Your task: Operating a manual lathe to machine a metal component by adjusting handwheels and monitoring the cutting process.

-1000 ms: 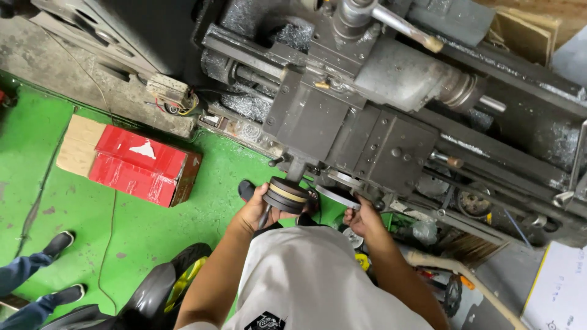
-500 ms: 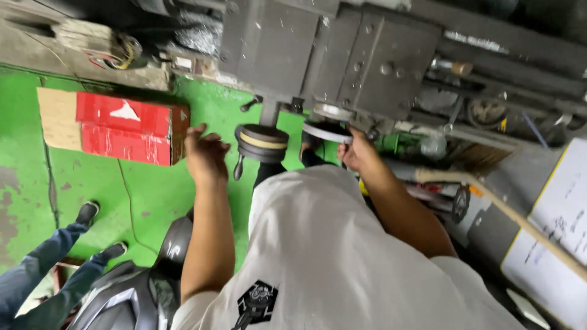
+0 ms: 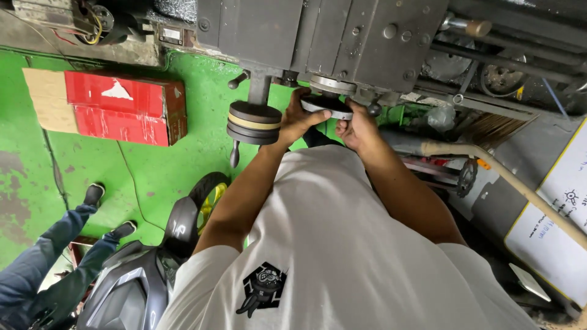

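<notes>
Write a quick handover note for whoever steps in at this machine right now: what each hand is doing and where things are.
Left hand: gripping the left rim of the small silver handwheel on the grey machine's front.
Right hand: holding the same wheel from its right side.
The larger black handwheel hangs untouched just left of the left hand.
Red box lies on the green floor; another person's legs stand at lower left.
Done and left: cannot tell.

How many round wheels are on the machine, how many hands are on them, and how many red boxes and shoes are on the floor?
Round handwheels: 2, the dark handwheel and the silver handwheel
Hands on the silver one: 2, left hand and right hand
Red box: 1
Shoes: 2, and
Total: 7
</notes>
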